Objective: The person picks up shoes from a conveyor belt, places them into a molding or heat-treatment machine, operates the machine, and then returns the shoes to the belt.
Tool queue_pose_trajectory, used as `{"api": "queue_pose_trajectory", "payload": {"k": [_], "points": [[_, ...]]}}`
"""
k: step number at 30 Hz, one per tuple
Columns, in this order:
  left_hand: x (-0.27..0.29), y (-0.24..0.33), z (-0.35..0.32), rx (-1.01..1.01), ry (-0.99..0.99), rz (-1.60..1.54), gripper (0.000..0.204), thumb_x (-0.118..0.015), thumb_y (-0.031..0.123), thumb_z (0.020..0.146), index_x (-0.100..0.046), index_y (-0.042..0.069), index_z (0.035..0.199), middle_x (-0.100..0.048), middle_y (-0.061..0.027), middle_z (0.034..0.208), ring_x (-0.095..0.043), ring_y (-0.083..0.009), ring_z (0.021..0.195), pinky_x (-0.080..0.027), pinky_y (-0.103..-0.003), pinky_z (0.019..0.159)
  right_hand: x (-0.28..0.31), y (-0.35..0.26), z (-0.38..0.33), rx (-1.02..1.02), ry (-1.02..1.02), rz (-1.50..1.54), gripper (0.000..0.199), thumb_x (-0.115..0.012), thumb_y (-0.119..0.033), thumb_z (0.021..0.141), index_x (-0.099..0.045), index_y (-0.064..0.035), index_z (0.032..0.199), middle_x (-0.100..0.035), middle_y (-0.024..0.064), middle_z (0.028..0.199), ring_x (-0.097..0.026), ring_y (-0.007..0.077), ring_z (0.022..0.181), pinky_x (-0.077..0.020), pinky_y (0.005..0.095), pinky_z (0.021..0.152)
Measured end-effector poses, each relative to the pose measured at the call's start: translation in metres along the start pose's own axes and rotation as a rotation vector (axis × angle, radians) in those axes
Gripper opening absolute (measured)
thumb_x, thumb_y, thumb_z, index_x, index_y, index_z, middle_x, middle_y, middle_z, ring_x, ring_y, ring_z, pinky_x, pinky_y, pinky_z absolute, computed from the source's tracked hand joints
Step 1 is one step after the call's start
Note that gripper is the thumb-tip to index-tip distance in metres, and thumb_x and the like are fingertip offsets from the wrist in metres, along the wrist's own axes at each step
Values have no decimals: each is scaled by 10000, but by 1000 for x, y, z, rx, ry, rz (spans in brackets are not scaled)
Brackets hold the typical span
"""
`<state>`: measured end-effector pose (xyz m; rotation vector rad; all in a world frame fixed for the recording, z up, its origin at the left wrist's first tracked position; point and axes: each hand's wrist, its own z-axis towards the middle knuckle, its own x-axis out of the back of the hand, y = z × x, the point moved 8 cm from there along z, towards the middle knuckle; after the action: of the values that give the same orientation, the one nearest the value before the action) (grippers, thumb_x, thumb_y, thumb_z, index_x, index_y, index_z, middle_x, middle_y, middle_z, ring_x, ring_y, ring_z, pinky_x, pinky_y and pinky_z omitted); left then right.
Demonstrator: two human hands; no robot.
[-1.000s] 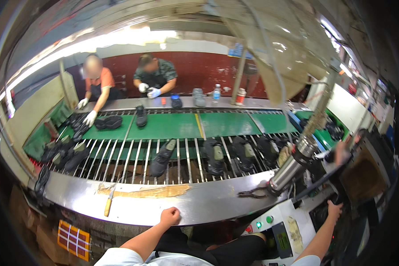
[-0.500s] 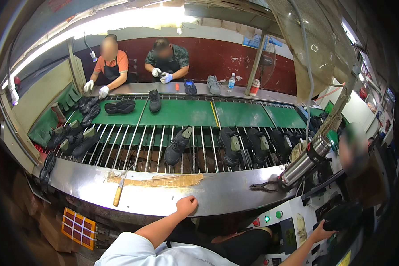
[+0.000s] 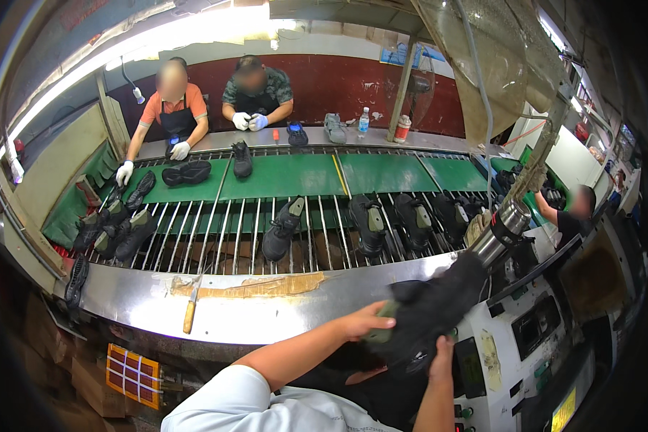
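Observation:
In front of me, over the right part of the metal ledge, I hold a black shoe, partly smeared by motion. A green shoe last sticks out at its left end. My left hand is closed around that end of the last. Against the shoe's lower right side, my right hand grips it, with some fingers hidden. On the rollers beyond stand several black shoes, the closest a single black sneaker with a last inside. Behind the held shoe's far end leans a steel thermos.
A wooden-handled knife and a brown tape strip lie on the metal ledge. Across the green conveyor, two gloved co-workers stand. A white machine is at my right; another person works beyond it.
My right hand has brought the black shoe leftward from the machine side to in front of me. My left hand has moved right from the ledge and taken hold of the last.

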<state>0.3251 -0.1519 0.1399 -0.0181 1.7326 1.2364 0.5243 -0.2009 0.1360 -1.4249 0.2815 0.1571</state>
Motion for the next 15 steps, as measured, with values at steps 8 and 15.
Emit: {"api": "queue_pose_trajectory", "payload": {"k": [8, 15], "points": [[165, 54, -37, -101, 584, -11, 457, -632, -8, 727, -502, 2, 1165, -600, -120, 1077, -624, -265, 959, -534, -426, 843, -60, 33, -12, -85, -146, -390, 359, -540, -214, 937, -570, 21, 1206, -579, 97, 1199, -544, 176, 1096, -418, 276, 936], [332, 178, 43, -73, 1043, 531, 557, -691, 3, 602, -480, -67, 1113, -565, -179, 1010, -582, -308, 879, -511, -445, 746, 33, 66, -90, -289, -12, -894, 318, -686, -165, 808, -645, -9, 1083, -624, 143, 1058, -622, 228, 931, -501, 304, 777]]}}
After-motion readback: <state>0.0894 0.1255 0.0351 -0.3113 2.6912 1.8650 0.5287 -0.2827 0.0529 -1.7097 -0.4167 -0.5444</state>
